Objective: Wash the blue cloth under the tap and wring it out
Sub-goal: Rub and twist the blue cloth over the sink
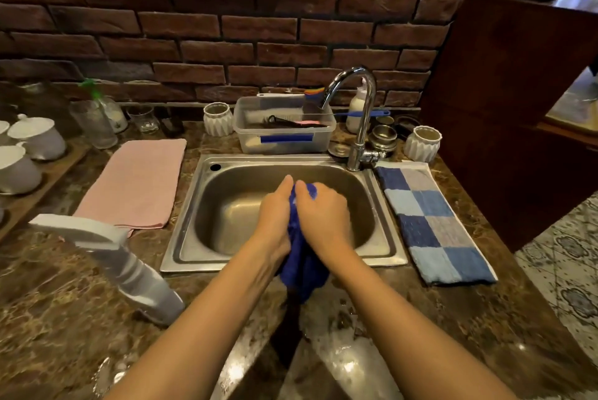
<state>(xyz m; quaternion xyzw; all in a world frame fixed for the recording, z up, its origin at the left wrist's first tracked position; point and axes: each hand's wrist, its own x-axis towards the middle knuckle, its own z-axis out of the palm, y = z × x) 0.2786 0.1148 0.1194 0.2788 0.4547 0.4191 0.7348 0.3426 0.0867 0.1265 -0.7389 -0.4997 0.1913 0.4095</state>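
Both my hands, left hand (275, 215) and right hand (323, 215), are closed tight around the bunched blue cloth (302, 267), held over the steel sink (194, 205), near the tap (359, 108).

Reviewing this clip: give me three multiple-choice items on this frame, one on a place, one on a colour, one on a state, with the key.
1. Where does the pink towel lie?
A. left of the sink
B. inside the sink
C. on the tap

2. What colour is the cloth in the hands?
A. green
B. deep blue
C. white

3. How is the cloth held?
A. spread flat on the counter
B. hanging from the tap
C. bunched between both hands

Key: 1 A, the towel lies flat on the counter beside the sink's left rim. 2 B, blue shows between and below the hands. 3 C, the left hand and right hand each close a grip on it over the basin.
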